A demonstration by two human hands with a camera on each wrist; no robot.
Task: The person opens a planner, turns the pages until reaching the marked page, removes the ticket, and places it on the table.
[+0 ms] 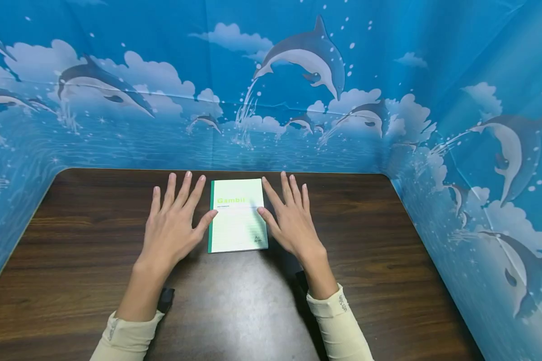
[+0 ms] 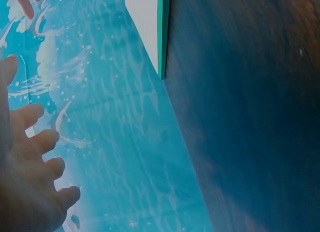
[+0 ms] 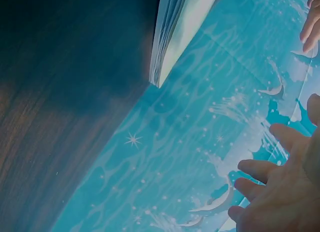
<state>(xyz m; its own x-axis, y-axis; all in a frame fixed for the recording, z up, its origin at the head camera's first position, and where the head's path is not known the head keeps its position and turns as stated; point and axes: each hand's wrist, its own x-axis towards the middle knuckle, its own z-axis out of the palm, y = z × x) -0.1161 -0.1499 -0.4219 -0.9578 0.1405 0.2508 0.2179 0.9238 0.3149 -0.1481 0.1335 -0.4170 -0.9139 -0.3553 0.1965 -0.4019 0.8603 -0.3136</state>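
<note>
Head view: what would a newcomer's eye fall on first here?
Probably the bright blue dolphin backdrop, which rises behind the table and along its sides. Next comes the pale notebook, lying near the table's far edge between the left hand and the right hand, both with fingers spread.

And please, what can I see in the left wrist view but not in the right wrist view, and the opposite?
Only the left wrist view shows the green spine of the notebook.

Only the right wrist view shows its layered page edges.

Both share part of the notebook, the dark table, the blue sea-print cloth, and some of the left hand and right hand.
</note>
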